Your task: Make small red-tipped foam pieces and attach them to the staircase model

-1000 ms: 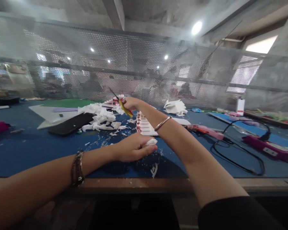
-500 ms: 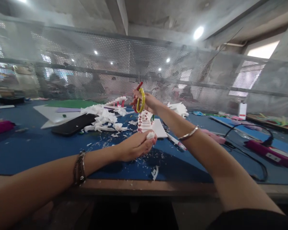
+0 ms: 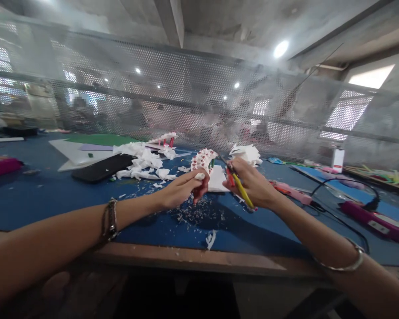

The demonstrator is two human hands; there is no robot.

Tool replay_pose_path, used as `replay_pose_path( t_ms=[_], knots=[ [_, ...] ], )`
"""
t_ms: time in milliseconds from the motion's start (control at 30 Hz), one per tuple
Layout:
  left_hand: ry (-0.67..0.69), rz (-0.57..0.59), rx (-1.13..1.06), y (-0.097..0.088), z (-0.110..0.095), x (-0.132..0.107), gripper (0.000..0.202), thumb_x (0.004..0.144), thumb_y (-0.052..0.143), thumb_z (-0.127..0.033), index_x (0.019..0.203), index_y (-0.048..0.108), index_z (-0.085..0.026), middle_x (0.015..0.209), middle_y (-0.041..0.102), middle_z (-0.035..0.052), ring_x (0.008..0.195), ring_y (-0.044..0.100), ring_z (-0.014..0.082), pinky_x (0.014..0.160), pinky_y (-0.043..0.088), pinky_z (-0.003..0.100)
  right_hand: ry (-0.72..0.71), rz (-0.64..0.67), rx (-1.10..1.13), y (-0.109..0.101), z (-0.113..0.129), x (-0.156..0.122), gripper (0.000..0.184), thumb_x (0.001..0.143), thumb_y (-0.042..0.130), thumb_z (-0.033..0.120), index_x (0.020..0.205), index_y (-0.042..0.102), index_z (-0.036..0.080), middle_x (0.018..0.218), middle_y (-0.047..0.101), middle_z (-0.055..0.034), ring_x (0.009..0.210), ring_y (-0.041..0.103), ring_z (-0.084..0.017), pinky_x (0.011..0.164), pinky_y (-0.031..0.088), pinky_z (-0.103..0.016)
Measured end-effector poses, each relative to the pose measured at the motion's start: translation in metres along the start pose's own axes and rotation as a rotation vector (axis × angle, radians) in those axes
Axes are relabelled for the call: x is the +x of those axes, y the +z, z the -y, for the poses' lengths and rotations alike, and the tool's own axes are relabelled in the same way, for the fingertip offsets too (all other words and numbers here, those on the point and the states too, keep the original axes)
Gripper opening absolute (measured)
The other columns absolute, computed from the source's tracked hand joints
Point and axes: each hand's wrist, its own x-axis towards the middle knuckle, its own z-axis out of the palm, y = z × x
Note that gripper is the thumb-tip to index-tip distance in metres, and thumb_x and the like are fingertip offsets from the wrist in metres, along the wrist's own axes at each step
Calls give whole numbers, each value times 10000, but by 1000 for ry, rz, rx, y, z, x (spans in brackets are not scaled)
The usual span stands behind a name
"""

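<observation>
My left hand (image 3: 185, 188) is closed in a pinch around a small white piece (image 3: 199, 176), probably foam or paper. My right hand (image 3: 251, 180) grips scissors (image 3: 242, 189) with yellow and red handles. Their blades point up and to the left, apart from the white piece. Just behind my left hand stands a curved white model (image 3: 202, 159) dotted with dark red bits. Beside it lies a white block or board (image 3: 217, 180), partly hidden by my hands.
White scraps (image 3: 139, 161) are heaped left of centre, beside a black phone-like slab (image 3: 103, 168). Another white pile (image 3: 246, 154) lies behind my right hand. A pink tool (image 3: 294, 193) with a cable and a purple power strip (image 3: 375, 217) are at right. Perforated metal screening (image 3: 186, 84) stands behind.
My right hand has come down and to the right, with the scissors now showing their blades. My left hand has shifted slightly up and left, still pinching the white piece.
</observation>
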Motion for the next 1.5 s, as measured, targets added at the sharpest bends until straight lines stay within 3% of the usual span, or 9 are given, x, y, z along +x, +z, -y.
replay_pose_path(
  t_ms=[200, 500, 667, 767, 933, 1233, 1500],
  knots=[
    [17, -9, -27, -4, 3, -1, 182, 778, 307, -107, 628, 397, -157, 526, 399, -31, 448, 378, 59, 449, 334, 202, -60, -4, -342, 3, 14, -6, 229, 682, 477, 391, 706, 448, 165, 729, 516, -66, 568, 416, -135, 455, 238, -240],
    [25, -22, 0, -3, 0, 0, 173, 727, 338, -155, 556, 347, -174, 472, 306, -48, 415, 267, 64, 400, 247, 206, 11, 61, -485, -3, 17, -10, 289, 685, 439, 388, 791, 530, 135, 848, 577, -125, 626, 485, -175, 455, 217, -258],
    [51, 42, 102, -5, 0, 0, 157, 694, 336, -154, 543, 309, -187, 470, 270, -55, 422, 231, 67, 417, 213, 225, 46, 140, -463, -3, 19, -9, 327, 702, 434, 411, 821, 553, 132, 862, 594, -116, 644, 510, -184, 458, 209, -258],
    [-14, 39, 192, -6, -4, -2, 196, 742, 278, -147, 552, 289, -192, 485, 246, -56, 433, 219, 74, 424, 205, 230, 57, 183, -401, -3, 19, -9, 349, 698, 435, 459, 785, 557, 143, 755, 591, -87, 606, 502, -172, 472, 218, -255],
    [7, 83, 351, -8, -4, -4, 270, 811, 247, -157, 546, 288, -186, 486, 255, -51, 424, 220, 73, 418, 195, 230, 62, 239, -322, -3, 20, -9, 343, 677, 455, 489, 714, 550, 161, 666, 564, -53, 541, 465, -138, 483, 217, -248],
    [-89, 108, 107, -2, -6, -3, 271, 766, 231, -96, 515, 250, -197, 435, 199, -66, 376, 161, 65, 383, 161, 217, 62, 329, -209, -3, 25, -8, 357, 694, 423, 521, 654, 538, 185, 632, 561, -43, 521, 458, -139, 464, 221, -248],
    [-63, 124, 253, -4, -6, -4, 280, 758, 245, -104, 493, 261, -194, 445, 227, -56, 389, 194, 68, 386, 171, 217, 68, 340, -304, -3, 28, -10, 407, 672, 429, 561, 698, 546, 172, 668, 589, -67, 520, 495, -155, 463, 190, -262]
  ],
)
